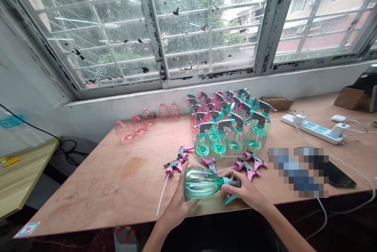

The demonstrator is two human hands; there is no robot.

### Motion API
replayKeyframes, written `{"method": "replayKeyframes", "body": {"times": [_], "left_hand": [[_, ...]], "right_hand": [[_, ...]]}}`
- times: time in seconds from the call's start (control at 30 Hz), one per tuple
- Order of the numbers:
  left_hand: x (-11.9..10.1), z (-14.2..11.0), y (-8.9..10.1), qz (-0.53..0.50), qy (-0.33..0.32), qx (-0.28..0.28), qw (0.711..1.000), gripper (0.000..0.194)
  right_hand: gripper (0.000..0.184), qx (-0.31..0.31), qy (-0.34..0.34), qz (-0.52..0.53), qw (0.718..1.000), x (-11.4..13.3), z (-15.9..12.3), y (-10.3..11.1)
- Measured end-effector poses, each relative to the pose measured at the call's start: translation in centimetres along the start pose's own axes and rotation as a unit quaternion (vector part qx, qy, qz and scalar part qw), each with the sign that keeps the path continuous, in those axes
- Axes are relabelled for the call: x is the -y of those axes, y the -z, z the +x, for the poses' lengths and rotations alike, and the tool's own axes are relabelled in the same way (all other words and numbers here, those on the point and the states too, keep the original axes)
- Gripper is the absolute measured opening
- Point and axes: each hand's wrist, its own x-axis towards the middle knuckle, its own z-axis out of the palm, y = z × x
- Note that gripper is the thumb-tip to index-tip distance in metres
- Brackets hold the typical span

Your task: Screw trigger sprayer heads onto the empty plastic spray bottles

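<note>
A green transparent spray bottle (203, 182) lies sideways in the air above the table's front edge, held between both hands. My left hand (180, 196) is wrapped round its base end. Around the grey and teal spray head at the neck, my right hand (243, 187) is closed, and the teal trigger (231, 199) points down below it. Just beyond the hands, several loose pink and grey spray heads lie on the table, among them one (170, 166) with a white dip tube (163, 195) and another pair (246, 165) to the right.
Assembled green and pink spray bottles (219, 136) stand grouped at the back. Pink bottles without heads (125, 131) line the back left. To the right are a white power strip (313, 128), cables, a dark phone (341, 173) and a cardboard box (352, 97). Windows rise behind the table (118, 185).
</note>
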Motion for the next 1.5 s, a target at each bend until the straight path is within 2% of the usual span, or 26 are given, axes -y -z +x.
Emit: {"method": "replayKeyframes", "body": {"times": [0.37, 0.53, 0.8, 1.0, 1.17, 1.4, 1.5], "left_hand": [[-0.8, -0.2, -0.2, -0.029, 0.016, 0.030, 0.999, 0.124], [-0.5, -0.2, 0.0, -0.032, 0.028, 0.028, 0.999, 0.117], [-0.7, 0.0, -0.3, 0.006, 0.003, 0.001, 1.000, 0.108], [-0.1, 0.0, -0.3, -0.015, 0.020, 0.010, 1.000, 0.118], [0.2, -0.1, -0.1, -0.034, 0.029, 0.010, 0.999, 0.113], [-0.4, 0.0, -0.3, -0.005, -0.003, 0.006, 1.000, 0.110], [-0.4, 0.0, -0.3, -0.007, 0.004, 0.011, 1.000, 0.114]], "right_hand": [[0.031, 0.002, 0.003, 0.006, 1.000, 0.0, 0.0, -0.1], [0.031, 0.000, 0.005, 0.012, 1.000, 0.0, 0.0, 0.0], [0.035, -0.007, 0.007, 0.017, 1.000, 0.0, 0.2, 0.0], [0.034, -0.004, 0.005, 0.020, 1.000, 0.0, 0.1, -0.1], [0.033, -0.003, 0.007, 0.020, 1.000, 0.0, 0.0, -0.1], [0.030, -0.001, 0.005, 0.028, 1.000, 0.0, 0.0, -0.1], [0.030, 0.001, 0.006, 0.029, 1.000, 0.0, 0.1, -0.1]]}}
